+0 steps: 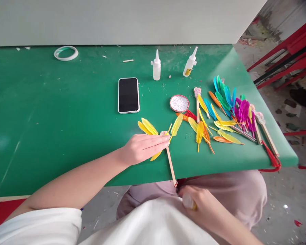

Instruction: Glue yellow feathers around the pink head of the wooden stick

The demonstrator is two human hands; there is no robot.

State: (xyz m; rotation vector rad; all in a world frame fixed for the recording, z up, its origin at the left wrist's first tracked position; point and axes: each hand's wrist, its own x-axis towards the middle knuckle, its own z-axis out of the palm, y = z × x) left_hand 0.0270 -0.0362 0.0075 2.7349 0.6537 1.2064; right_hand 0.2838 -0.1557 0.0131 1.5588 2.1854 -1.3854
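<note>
My left hand (145, 147) reaches over a wooden stick (171, 166) with a pinkish-white head, its fingers stretched close together over the head and closed on the feathered piece. Yellow feathers (149, 126) fan out around that head, and one more yellow feather (177, 126) points up to the right of my fingertips. Low over my lap, beside the table edge, my right hand (202, 200) is wrapped round a small translucent bottle (189, 201). The stick's lower end, with a bit of red, sticks out past the table edge near my right hand.
On the green table (66, 136) lie a phone (128, 95), a tape roll (65, 53) and a dish of white bits (179, 103). Two bottles (156, 66) stand behind. Loose colored feathers (221, 98) and sticks with red tassels (267, 137) spread on the right.
</note>
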